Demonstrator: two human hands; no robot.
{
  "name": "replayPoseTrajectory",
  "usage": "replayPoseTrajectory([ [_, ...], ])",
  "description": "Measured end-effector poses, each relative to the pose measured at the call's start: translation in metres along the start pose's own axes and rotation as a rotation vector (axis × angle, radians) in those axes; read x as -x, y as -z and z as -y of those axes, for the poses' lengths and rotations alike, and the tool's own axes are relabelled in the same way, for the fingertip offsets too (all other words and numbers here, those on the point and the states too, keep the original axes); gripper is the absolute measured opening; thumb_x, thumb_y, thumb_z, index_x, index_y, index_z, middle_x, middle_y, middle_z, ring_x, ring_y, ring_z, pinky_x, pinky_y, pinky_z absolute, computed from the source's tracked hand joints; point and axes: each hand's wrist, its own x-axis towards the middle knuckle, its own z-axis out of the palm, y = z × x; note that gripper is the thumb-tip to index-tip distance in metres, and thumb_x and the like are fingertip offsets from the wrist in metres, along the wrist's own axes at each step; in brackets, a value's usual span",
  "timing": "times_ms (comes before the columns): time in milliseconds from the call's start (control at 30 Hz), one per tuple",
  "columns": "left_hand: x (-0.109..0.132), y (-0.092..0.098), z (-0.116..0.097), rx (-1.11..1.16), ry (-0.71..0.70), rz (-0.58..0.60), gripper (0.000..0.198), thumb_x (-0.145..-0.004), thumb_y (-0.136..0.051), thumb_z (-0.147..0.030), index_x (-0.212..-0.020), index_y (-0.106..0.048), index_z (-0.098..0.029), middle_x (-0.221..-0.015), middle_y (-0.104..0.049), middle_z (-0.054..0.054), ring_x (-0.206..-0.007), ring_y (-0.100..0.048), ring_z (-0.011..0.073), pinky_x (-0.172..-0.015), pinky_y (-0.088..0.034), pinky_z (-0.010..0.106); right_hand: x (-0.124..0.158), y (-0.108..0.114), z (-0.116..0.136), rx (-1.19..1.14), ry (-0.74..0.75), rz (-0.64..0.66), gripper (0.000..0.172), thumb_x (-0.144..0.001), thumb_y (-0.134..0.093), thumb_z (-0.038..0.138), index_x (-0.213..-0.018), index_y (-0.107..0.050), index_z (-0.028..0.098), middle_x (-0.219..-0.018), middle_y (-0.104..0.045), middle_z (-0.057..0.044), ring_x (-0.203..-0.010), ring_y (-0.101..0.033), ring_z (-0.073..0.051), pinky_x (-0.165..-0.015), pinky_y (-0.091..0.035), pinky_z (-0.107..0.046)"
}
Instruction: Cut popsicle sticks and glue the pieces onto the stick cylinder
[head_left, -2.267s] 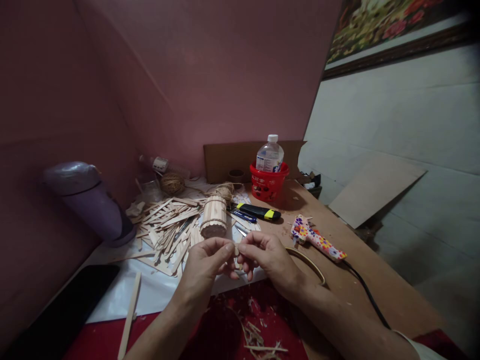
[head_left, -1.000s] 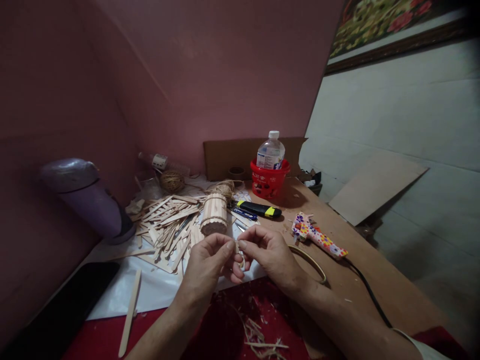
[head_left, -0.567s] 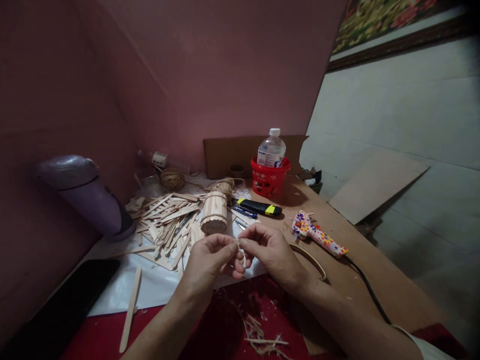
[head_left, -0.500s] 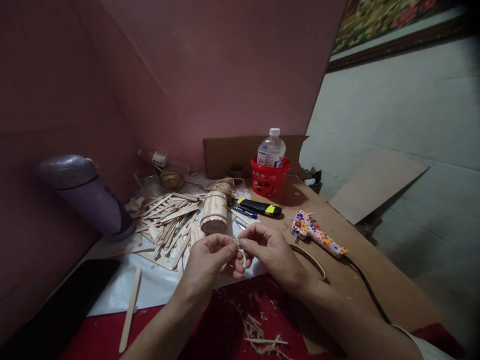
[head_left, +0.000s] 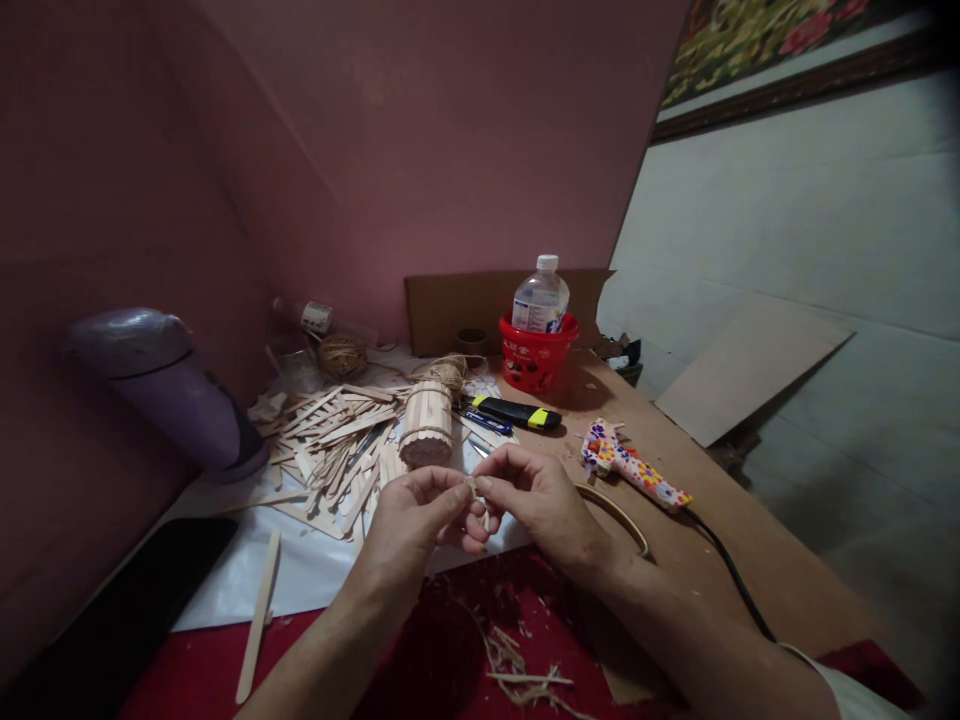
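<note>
My left hand (head_left: 420, 512) and my right hand (head_left: 538, 503) meet above the near edge of the white sheet. Both are closed in a pinch, thumbs and forefingers on a small pale piece (head_left: 472, 484) that the fingertips mostly cover; its kind is unclear. Just beyond them a small barrel made of wooden sticks (head_left: 425, 425), with twine round it, lies tilted with one end toward me. A heap of wooden craft sticks (head_left: 330, 435) spreads to its left. A single craft stick (head_left: 259, 620) rests apart, left of my left forearm.
To the right lie a flowered glue gun (head_left: 630, 465) with its cord, a gold ring (head_left: 619, 515) and a black-yellow cutter (head_left: 517, 412). Behind stands a red bucket (head_left: 536, 360) holding a plastic bottle (head_left: 541, 295). A purple bottle (head_left: 180, 390) and a dark phone-like slab (head_left: 127, 620) are left.
The fingers have shifted very slightly around the pale piece, both hands keeping their pinch. The whole view has moved a little; the things on the table stay in place.
</note>
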Motion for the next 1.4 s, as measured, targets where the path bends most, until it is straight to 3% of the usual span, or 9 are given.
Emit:
replayPoseTrajectory([
  [467,0.000,0.000,0.001,-0.028,-0.024,-0.004,0.020,-0.074,-0.067,-0.029,-0.071,-0.058,-0.012,-0.059,-0.066,0.005,-0.047,-0.059,0.0119,-0.047,-0.049,0.023,-0.001,0.000,-0.004,-0.033,0.007,0.014,0.015,-0.069,-0.067,0.025,-0.073,-0.056,0.015,-0.053,-0.060,0.004,-0.046,-0.053,-0.008,-0.048,-0.044,-0.020],
  [633,0.000,0.000,0.001,-0.041,-0.042,0.013,0.020,-0.076,-0.064,-0.029,-0.069,-0.056,-0.012,-0.052,-0.064,0.004,-0.044,-0.057,0.0116,-0.045,-0.046,0.021,-0.003,0.000,-0.005,-0.026,0.017,-0.003,0.019,-0.074,-0.064,0.032,-0.077,-0.055,0.015,-0.054,-0.060,0.004,-0.046,-0.054,-0.008,-0.047,-0.044,-0.021],
  [1033,-0.002,-0.002,0.003,0.049,-0.020,0.032,0.019,-0.070,-0.070,-0.026,-0.073,-0.059,-0.010,-0.056,-0.066,0.006,-0.049,-0.060,0.0127,-0.047,-0.047,0.021,0.000,0.000,-0.004,0.014,-0.027,-0.034,0.020,-0.071,-0.067,0.030,-0.073,-0.054,0.014,-0.053,-0.061,0.003,-0.044,-0.053,-0.007,-0.047,-0.043,-0.020],
  [1400,-0.001,-0.003,-0.001,0.088,-0.022,0.035,0.020,-0.068,-0.073,-0.023,-0.072,-0.058,-0.010,-0.061,-0.066,0.006,-0.045,-0.057,0.0105,-0.042,-0.046,0.019,-0.005,0.005,-0.010,-0.178,-0.074,0.049,0.022,-0.070,-0.071,0.029,-0.071,-0.056,0.014,-0.056,-0.063,0.001,-0.043,-0.053,-0.007,-0.046,-0.041,-0.019],
])
